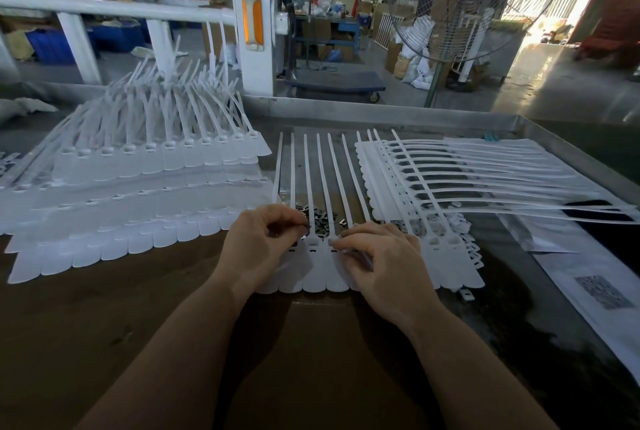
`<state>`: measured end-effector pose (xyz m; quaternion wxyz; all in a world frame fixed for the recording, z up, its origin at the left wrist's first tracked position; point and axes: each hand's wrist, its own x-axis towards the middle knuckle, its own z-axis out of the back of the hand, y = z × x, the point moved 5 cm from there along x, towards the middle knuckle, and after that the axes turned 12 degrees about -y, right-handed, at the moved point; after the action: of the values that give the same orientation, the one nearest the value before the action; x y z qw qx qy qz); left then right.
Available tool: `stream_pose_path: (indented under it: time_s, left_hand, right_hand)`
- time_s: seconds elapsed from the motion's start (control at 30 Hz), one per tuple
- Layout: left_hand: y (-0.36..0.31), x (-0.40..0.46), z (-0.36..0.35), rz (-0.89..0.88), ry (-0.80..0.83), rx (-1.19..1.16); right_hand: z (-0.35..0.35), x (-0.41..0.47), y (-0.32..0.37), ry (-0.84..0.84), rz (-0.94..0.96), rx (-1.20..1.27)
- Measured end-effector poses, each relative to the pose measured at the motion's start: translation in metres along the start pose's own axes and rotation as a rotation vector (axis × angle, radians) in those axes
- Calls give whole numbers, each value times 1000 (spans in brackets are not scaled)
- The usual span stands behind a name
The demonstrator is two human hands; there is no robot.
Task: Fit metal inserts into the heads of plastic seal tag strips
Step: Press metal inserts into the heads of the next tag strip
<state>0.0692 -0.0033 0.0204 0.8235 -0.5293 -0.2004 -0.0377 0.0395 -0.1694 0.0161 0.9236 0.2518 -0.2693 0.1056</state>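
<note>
A joined row of white seal tag strips [320,267] lies flat on the table in front of me, tails pointing away. Behind its heads is a heap of small metal inserts [320,216]. My left hand [266,239] hovers at the heap's left edge, its fingers curled, thumb and forefinger pinching what looks like a metal insert. My right hand [377,256] rests on the row's right half, its fingertips curled down onto a strip head [333,242]. Whether it holds an insert is hidden.
A big fanned stack of strip rows [138,187] fills the table's left. Another row [450,180] lies at the right, tails pointing right, over more inserts. A metal tray rim [554,138] runs along the far right. Printed paper [602,291] lies at right.
</note>
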Motion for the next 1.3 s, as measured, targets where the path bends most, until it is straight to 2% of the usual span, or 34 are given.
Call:
stream_pose_path:
  time_s: [0.23, 0.6, 0.83, 1.3]
  left_hand:
    - [2, -1, -5, -25, 51, 88]
    - [3, 3, -6, -84, 60, 350]
    - [8, 5, -8, -44, 77, 343]
    - [8, 3, -8, -75, 57, 364]
  right_hand:
    - [0, 0, 1, -16, -2, 7]
    - [0, -1, 2, -8, 6, -4]
    - [0, -1, 2, -8, 13, -9]
    - [0, -2, 3, -15, 16, -8]
